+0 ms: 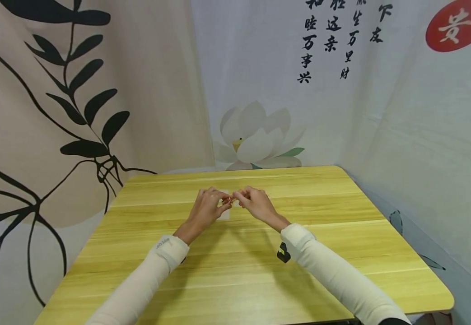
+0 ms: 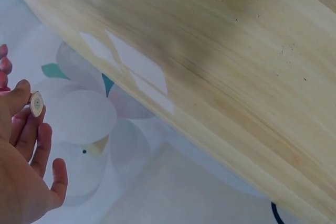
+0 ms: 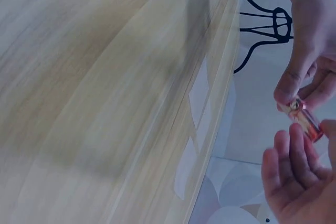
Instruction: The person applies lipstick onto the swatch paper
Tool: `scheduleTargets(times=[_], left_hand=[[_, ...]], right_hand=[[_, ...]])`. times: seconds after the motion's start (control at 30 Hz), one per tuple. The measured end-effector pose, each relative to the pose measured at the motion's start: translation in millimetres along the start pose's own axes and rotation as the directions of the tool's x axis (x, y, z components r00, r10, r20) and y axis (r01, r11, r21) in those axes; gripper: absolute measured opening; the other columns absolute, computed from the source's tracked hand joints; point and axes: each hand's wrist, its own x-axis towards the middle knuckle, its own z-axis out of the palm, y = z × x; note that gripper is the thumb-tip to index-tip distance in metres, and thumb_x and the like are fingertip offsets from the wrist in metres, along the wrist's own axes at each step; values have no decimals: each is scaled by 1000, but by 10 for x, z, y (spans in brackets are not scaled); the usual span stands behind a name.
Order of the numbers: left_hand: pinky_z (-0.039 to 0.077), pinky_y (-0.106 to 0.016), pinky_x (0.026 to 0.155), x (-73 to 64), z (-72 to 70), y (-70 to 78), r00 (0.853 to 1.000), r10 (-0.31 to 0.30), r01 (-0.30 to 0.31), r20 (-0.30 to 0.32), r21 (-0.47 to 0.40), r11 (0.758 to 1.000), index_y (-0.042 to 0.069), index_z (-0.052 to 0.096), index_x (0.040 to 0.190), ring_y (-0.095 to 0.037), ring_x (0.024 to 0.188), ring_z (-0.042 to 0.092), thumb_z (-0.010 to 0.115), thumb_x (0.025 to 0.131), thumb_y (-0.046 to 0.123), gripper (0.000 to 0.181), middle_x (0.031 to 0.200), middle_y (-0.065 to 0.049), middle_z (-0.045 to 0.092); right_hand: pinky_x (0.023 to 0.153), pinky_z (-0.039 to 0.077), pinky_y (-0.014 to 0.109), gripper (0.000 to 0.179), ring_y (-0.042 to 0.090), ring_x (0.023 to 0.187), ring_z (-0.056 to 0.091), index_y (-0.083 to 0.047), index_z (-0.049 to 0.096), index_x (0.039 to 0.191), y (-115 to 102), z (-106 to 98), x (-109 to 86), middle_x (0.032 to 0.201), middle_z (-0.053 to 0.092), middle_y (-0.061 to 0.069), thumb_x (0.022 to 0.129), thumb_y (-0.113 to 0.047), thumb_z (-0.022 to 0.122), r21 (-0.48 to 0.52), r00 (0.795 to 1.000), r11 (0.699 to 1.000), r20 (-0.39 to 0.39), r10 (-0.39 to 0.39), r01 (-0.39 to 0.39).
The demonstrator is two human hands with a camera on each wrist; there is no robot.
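Note:
A small shiny red-and-gold cylinder (image 3: 303, 117), battery-like in look, is held up between both hands above the far part of the table. My left hand (image 1: 207, 208) pinches one end between thumb and fingertips. In the left wrist view the cylinder's round, pale end face (image 2: 36, 104) shows beside the left thumb. From the other side my right hand (image 1: 259, 206) pinches the lower end with thumb and fingers, its other fingers loosely bent in the right wrist view. Whether there is one cylinder or two end to end cannot be told.
White paper pieces (image 2: 136, 61) lie on the wooden table (image 1: 300, 280) near its far edge, below the hands. Behind the table hangs a printed curtain (image 1: 162, 90), with another pale cloth wall (image 1: 422, 135) on the right.

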Motion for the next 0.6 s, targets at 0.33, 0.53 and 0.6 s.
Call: scheduleTargets(times=[0.33, 0.53, 0.6], left_hand=[[43, -43, 86, 10, 4, -9, 1000, 23, -23, 10, 3, 1000, 18, 82, 108, -16, 92, 65, 85, 88, 25, 21, 97, 6, 79], [43, -45, 88, 18, -9, 20, 999, 24, -25, 31, 9, 1000, 17, 81, 107, -17, 95, 65, 84, 89, 23, 20, 95, 5, 78], [43, -46, 89, 23, -12, 31, 999, 18, -18, 28, 5, 1000, 16, 81, 107, -19, 96, 65, 85, 88, 22, 20, 96, 4, 77]], right_hand=[[68, 59, 36, 27, 14, 83, 69, -9, 68, 117, 13, -10, -18, 101, 74, 6, 110, -31, 55, 82, 998, 996, 63, -23, 17], [70, 60, 36, 27, 15, 85, 69, -9, 67, 120, 52, 15, -33, 104, 73, 12, 111, -30, 53, 90, 998, 996, 63, -11, 6], [67, 58, 30, 27, 14, 84, 68, -8, 67, 119, 51, 17, -36, 104, 73, 13, 111, -30, 53, 81, 998, 997, 57, -16, 11]])
